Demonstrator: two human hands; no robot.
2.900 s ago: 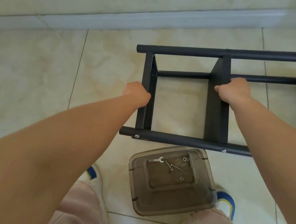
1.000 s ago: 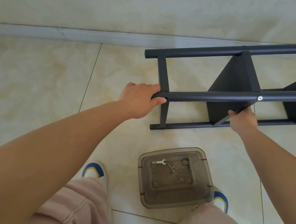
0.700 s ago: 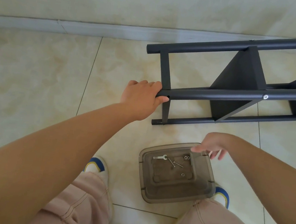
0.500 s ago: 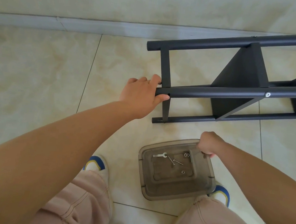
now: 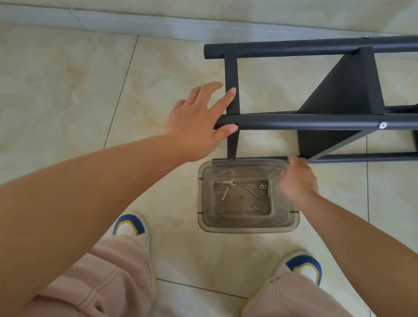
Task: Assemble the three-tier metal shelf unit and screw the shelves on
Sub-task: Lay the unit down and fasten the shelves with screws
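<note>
Shelf frame (image 5: 335, 125) on its side, ahead of both hands.
Left hand (image 5: 196, 123) spread against tube end; right hand (image 5: 298, 179) pinching hardware tray (image 5: 286, 225) rim.

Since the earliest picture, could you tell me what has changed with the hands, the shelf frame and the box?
The shelf frame was tipped onto its side. The right hand let go of it and took the plastic box by its rim. The left hand opened, now only resting on the tube end. The wrench and screws remain inside.

Bare forearms, pink trousers (image 5: 102, 284), white shoes (image 5: 129, 227) w/ blue-yellow toes.
</note>
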